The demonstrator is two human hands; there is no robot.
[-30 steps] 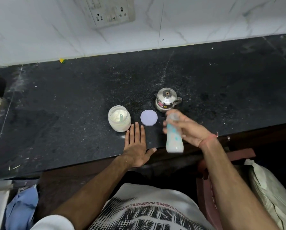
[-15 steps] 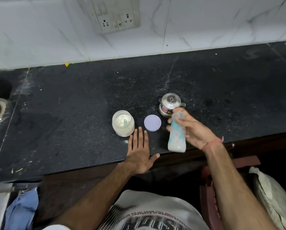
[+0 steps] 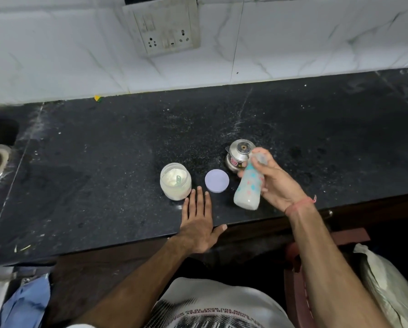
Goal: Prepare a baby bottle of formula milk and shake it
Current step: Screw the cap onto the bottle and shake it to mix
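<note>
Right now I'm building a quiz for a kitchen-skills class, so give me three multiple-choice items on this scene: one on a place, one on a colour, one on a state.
1. Where does the loose round lid lie?
A. Between the powder jar and the steel pot
B. On the jar
C. Beside the wall socket

2. What colour is that lid?
A. Red
B. Pale lilac
C. Black

3. What is the left hand doing?
A. Gripping the baby bottle
B. Lifting the jar
C. Resting flat on the counter

Answers:
1 A, it sits on the counter between the powder jar and the steel pot.
2 B, its top shows pale lilac.
3 C, its fingers lie straight, while the right hand grips the baby bottle.
</note>
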